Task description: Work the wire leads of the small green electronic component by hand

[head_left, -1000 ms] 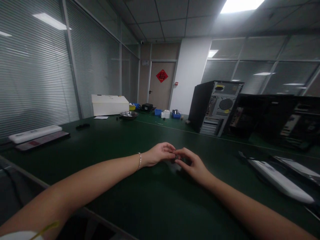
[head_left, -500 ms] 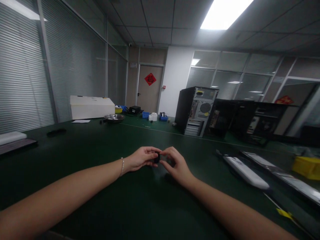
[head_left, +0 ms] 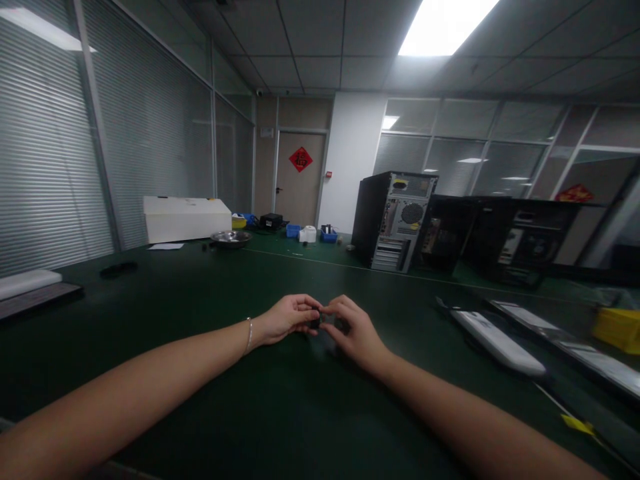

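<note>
Between my two hands, low over the green table [head_left: 300, 400], is a small dark round part [head_left: 316, 319], too small and dim to name. My left hand [head_left: 289, 318] is closed on it, thumb on the near side and fingers behind. A thin bracelet [head_left: 249, 335] circles the left wrist. From the right, my right hand [head_left: 354, 331] meets the part with thumb and index finger bent in a pinch. Those fingertips touch its right side, and the rest of the right fingers curl behind.
At the back left are a white box [head_left: 187, 219] and a metal bowl [head_left: 231, 239]. Small blue bins [head_left: 328, 233] stand further back. A black computer tower [head_left: 393, 223] is at back right. On the right lie a white-topped device [head_left: 497, 341] and a yellow bin [head_left: 617, 330].
Both hands keep almost the same pose around the small dark part. The whole view has shifted slightly, with the table items a little further right and lower.
</note>
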Motion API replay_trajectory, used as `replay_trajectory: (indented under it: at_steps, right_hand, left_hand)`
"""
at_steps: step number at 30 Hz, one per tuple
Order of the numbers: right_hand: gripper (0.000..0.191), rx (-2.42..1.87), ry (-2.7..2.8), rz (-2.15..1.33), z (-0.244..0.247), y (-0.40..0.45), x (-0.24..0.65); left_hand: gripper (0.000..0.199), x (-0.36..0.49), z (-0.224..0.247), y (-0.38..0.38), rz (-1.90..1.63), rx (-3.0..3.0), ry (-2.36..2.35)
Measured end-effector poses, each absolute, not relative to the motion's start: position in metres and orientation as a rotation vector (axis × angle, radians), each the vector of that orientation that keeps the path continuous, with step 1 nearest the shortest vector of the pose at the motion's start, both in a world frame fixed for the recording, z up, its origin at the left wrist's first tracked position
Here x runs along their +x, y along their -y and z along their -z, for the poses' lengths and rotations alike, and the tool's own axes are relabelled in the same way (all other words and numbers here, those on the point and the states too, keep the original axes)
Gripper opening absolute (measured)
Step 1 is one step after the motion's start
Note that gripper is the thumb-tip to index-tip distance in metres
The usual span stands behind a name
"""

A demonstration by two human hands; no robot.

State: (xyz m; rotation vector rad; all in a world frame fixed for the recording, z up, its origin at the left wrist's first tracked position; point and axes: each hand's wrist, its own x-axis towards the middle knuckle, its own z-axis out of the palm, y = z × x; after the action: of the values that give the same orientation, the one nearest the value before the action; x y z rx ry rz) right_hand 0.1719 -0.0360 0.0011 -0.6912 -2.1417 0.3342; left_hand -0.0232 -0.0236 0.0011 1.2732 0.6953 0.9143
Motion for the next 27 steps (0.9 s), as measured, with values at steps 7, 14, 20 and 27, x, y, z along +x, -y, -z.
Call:
replay_trajectory:
  at_steps: [7,14,20,27]
  right_hand:
    - [0.018,-0.814,2.18,-0.283,0.002,0.037,0.173]
    - [0.026,-0.825,2.205,-0.249,0.003,0.035,0.171]
    - [0.022,-0.757,2.134,-0.36,0.0,0.034,0.171]
    - [0.015,-0.787,2.098,-0.422,0.003,0.029,0.171]
  left_hand:
    - [0.04,-0.021,-0.002,0.027,-0.897,1.36,-0.712]
    - [0.041,-0.017,0.001,0.028,-0.932,1.462,-0.688]
    - [0.033,-0.019,0.011,0.019,-0.972,1.511,-0.706]
    - [0.03,-0.017,0.01,0.02,-0.924,1.629,-0.699]
